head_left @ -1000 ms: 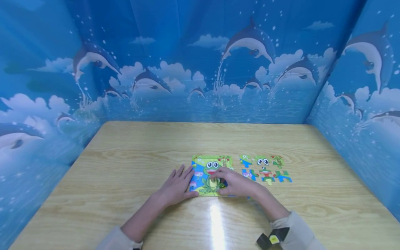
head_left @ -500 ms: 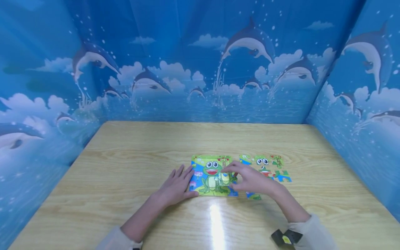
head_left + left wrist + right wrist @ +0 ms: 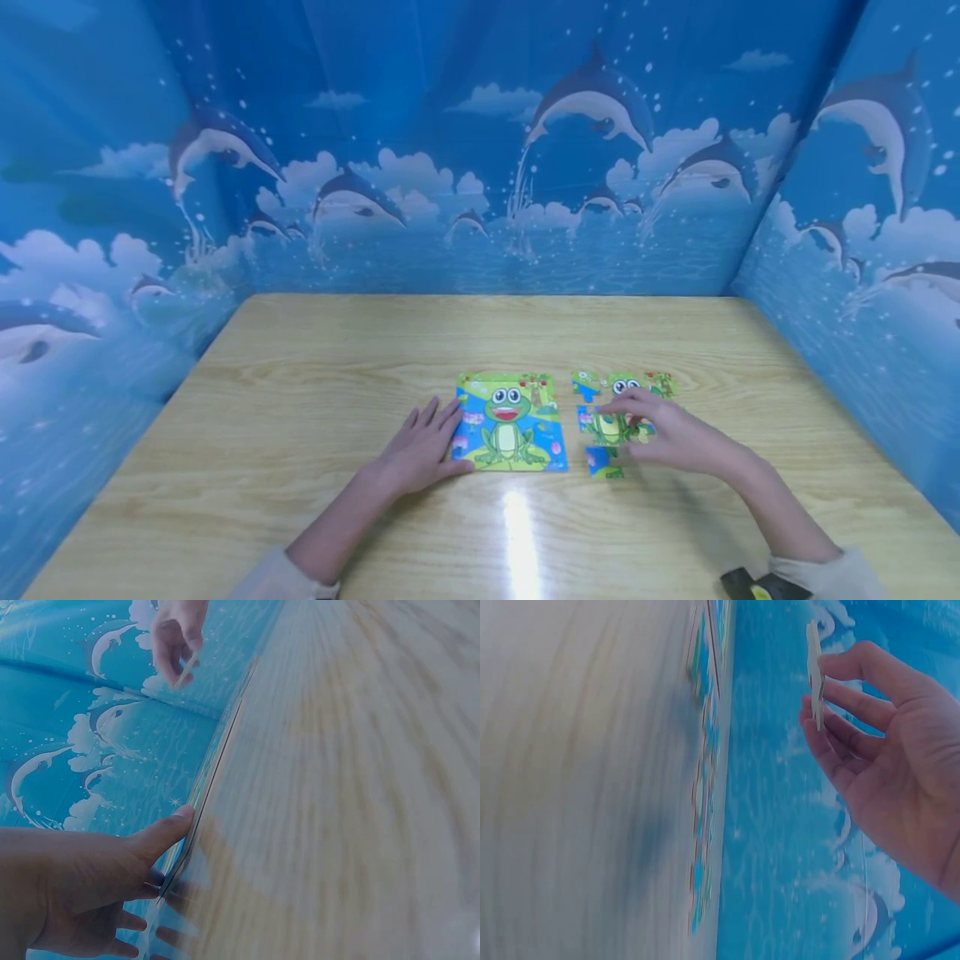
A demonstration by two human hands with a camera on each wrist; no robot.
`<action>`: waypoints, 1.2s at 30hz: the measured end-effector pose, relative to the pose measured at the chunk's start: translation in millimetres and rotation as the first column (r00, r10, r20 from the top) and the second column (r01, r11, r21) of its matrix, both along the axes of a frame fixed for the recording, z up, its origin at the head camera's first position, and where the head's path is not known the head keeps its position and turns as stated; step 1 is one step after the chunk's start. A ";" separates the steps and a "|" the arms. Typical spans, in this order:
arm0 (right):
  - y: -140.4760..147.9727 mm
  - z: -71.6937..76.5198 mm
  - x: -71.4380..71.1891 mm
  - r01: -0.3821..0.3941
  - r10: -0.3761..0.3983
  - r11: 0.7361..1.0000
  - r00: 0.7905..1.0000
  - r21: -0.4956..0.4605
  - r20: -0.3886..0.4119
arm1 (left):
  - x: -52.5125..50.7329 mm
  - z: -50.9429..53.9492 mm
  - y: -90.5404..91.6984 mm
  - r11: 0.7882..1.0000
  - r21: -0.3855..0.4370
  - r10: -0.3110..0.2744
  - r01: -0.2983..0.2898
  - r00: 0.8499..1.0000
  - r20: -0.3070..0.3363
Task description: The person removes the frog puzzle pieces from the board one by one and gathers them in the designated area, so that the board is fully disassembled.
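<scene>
A square frog jigsaw board [image 3: 543, 425] lies flat on the table. My left hand [image 3: 420, 454] rests against its left edge with the fingers spread and mostly straight, and in the left wrist view the thumb [image 3: 169, 832] touches the rim. My right hand [image 3: 682, 437] pinches a puzzle piece [image 3: 609, 428] printed with the frog's belly and legs. In the right wrist view that puzzle piece [image 3: 815, 682] stands edge-on between thumb and fingers, up off the table. Below it lie loose puzzle pieces [image 3: 587, 383], partly hidden by the hand.
Several loose pieces sit right of the board in rough rows, including a blue-green corner piece [image 3: 603, 462] at the front. The wood table [image 3: 337, 367] stretches around them. Blue dolphin-print curtains [image 3: 420, 208] stand behind and at both sides.
My right hand has lifted the frog-belly piece off the board and carried it right, above the loose pieces. The whole frog picture on the board shows now. My left hand has stayed put.
</scene>
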State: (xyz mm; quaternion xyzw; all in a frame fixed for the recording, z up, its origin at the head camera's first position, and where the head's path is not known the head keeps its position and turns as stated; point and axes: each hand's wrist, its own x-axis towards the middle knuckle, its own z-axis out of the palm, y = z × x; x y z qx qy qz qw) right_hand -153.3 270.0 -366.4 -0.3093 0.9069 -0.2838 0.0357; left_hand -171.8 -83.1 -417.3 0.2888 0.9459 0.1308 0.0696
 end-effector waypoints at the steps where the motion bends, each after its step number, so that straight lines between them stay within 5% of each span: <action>1: 4.3 0.5 1.5 -0.001 0.001 1.000 1.000 -0.001 -0.001 | 0.1 -0.5 -0.3 1.000 0.003 0.000 0.000 1.000 -0.001; 17: 43.7 -18.6 15.9 0.032 -0.029 0.998 0.998 0.052 -0.058 | 0.7 -1.0 -1.0 1.000 -0.001 0.007 -0.007 1.000 -0.001; 26: 51.0 -29.3 18.0 0.072 -0.073 0.996 0.997 0.060 0.019 | 1.7 -0.3 -1.7 1.000 0.005 -0.003 0.003 1.000 0.003; 36: 53.2 -39.9 19.4 0.047 -0.040 0.994 0.997 0.099 -0.072 | 1.4 -0.6 -0.9 1.000 0.007 -0.002 0.002 1.000 -0.006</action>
